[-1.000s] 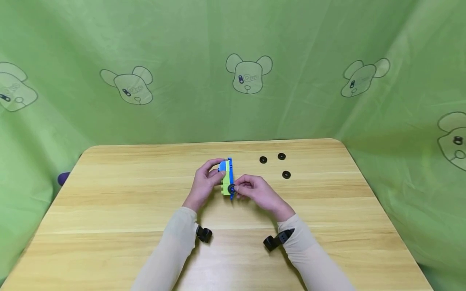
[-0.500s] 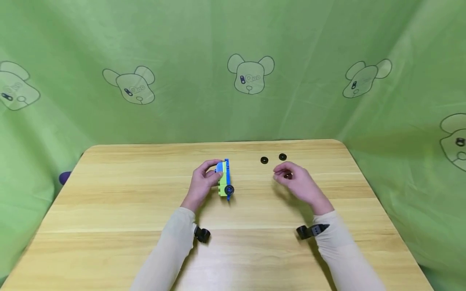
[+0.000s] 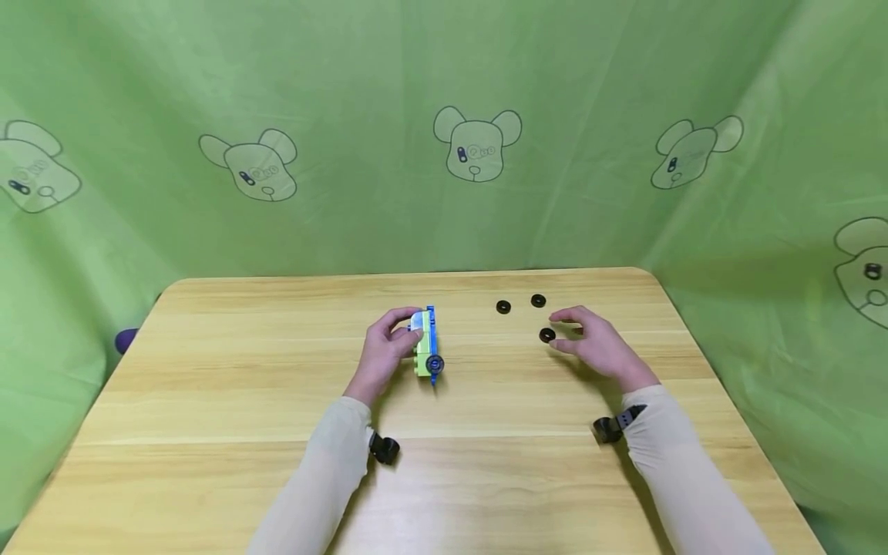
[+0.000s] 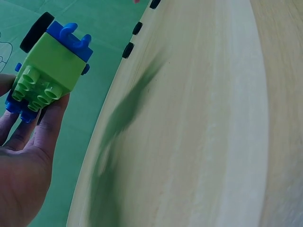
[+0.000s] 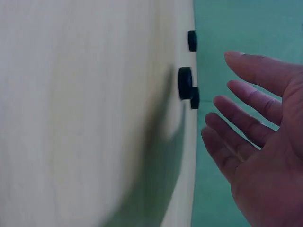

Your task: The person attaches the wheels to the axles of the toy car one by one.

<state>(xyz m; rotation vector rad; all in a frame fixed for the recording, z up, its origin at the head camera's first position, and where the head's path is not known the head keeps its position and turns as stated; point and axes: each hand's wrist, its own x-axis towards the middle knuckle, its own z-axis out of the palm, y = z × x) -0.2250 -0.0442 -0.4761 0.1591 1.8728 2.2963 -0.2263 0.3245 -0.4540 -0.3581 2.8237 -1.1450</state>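
Left-wrist view cut off part of my left hand (image 4: 26, 170) at the frame's edge, and the tips of some fingers were lost behind the toy car (image 4: 52, 64). I had that toy pinched between thumb and fingers, clear of the tabletop (image 3: 277, 385) and left of the loose tyres, with a black wheel (image 3: 435, 364) at the end nearer me. A pink sliver at the top of that view was too small to name.

My right hand (image 3: 603, 345) had hold of nothing, its fingers loosely stretched and the thumb well apart from them. From the head its thumb seemed to meet the near tyre (image 3: 543, 336), yet the right-wrist view showed a gap. There, the near tyre partly covered one of the others. The far-left tyre (image 3: 499, 307) and far-right tyre (image 3: 533, 301) lay beyond it.

Around me hung a green curtain (image 3: 368, 216), its outermost printed faces cropped. Past the table's left edge, a purple thing (image 3: 126, 341) was mostly hidden, and I couldn't tell what it was.
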